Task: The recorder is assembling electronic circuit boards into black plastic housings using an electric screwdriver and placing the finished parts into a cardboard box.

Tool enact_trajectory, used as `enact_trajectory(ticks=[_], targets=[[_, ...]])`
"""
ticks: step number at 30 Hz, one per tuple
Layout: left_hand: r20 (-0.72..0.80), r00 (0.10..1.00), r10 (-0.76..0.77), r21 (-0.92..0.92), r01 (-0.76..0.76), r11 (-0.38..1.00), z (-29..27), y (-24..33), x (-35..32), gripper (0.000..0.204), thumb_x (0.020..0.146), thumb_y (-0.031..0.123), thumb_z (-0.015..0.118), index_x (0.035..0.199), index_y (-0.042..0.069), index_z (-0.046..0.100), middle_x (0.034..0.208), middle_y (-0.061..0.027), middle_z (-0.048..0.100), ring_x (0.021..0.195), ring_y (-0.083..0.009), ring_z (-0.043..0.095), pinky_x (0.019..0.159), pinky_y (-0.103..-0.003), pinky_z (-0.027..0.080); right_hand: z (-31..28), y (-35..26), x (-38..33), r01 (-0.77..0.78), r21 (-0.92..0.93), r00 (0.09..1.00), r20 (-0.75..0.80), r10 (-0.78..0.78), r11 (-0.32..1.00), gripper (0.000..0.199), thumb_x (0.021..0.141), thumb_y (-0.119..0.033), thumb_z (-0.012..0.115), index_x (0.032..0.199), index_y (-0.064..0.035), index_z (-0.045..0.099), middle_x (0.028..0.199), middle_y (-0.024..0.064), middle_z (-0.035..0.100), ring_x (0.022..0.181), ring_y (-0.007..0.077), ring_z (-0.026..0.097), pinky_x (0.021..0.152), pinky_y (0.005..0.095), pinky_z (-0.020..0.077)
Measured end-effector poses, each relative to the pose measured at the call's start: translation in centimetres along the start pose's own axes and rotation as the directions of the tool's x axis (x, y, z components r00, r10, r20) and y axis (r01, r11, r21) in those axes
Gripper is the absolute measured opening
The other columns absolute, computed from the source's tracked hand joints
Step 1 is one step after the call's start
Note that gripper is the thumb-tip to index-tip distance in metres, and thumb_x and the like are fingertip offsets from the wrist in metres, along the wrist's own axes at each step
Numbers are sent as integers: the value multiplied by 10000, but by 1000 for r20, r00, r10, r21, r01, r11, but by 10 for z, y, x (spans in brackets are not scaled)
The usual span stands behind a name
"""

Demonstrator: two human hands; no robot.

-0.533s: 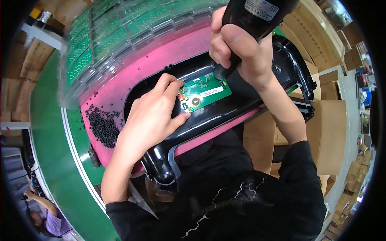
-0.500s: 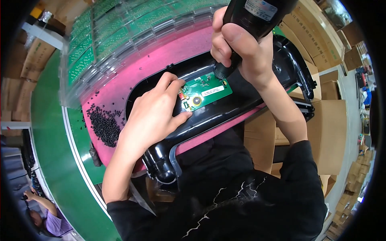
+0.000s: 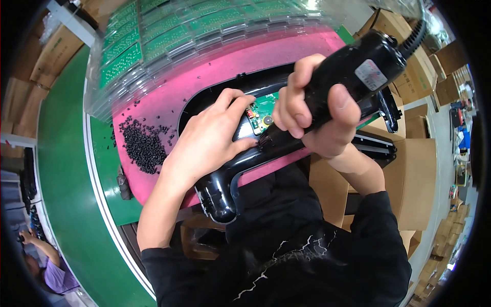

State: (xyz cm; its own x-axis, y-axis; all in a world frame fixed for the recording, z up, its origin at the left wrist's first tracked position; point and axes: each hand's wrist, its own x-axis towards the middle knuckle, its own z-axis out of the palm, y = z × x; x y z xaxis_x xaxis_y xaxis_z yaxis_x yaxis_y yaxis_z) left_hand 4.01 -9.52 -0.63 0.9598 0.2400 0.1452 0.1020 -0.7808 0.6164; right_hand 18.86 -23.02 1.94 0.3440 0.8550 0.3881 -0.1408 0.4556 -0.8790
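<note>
In my right hand (image 3: 327, 112) is a black corded electric screwdriver (image 3: 358, 74), fingers wrapped round its body. It tilts down to the left, its tip near the lower left corner of a green circuit board (image 3: 266, 108). The board lies inside a glossy black curved plastic housing (image 3: 217, 192), partly hidden by my right hand. My left hand (image 3: 209, 135) is open over the housing, left of the board. Its index fingertip is at the board's upper left edge; its thumb lies close to the screwdriver tip. Whether the tip sits on a screw cannot be seen.
A pile of small black screws (image 3: 143, 146) lies on the pink mat (image 3: 179, 84). Behind stand stacked clear trays (image 3: 153, 56) of green boards. An open cardboard box (image 3: 414, 179) is at the right. At far left a person in a purple sleeve (image 3: 60, 276) works.
My right hand has brought the screwdriver from the board's upper right area down to its lower left corner, tilting it over. The housing appears slightly shifted right in view; my left hand stays beside the board.
</note>
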Motion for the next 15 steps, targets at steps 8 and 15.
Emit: enact_trajectory(ticks=[8,15], targets=[[-83,979,185,-196,-198,960,-2,-1,0,366,757,38,806,1072,3,624,971,-92,632,754,-224,603,656,-333,493,-10,-23,11,217,315,974,-4,-227,924,520,958,-590,500,1124,-98,532,704,-46,495,571,76,460,621,266,398],[-227,949,217,-275,-277,921,0,0,3,158,811,28,769,910,-38,664,823,-121,681,705,-233,663,630,-309,511,-12,-36,13,265,326,962,-27,-271,907,519,952,-585,515,1129,-97,525,709,-55,478,574,75,452,645,270,402]])
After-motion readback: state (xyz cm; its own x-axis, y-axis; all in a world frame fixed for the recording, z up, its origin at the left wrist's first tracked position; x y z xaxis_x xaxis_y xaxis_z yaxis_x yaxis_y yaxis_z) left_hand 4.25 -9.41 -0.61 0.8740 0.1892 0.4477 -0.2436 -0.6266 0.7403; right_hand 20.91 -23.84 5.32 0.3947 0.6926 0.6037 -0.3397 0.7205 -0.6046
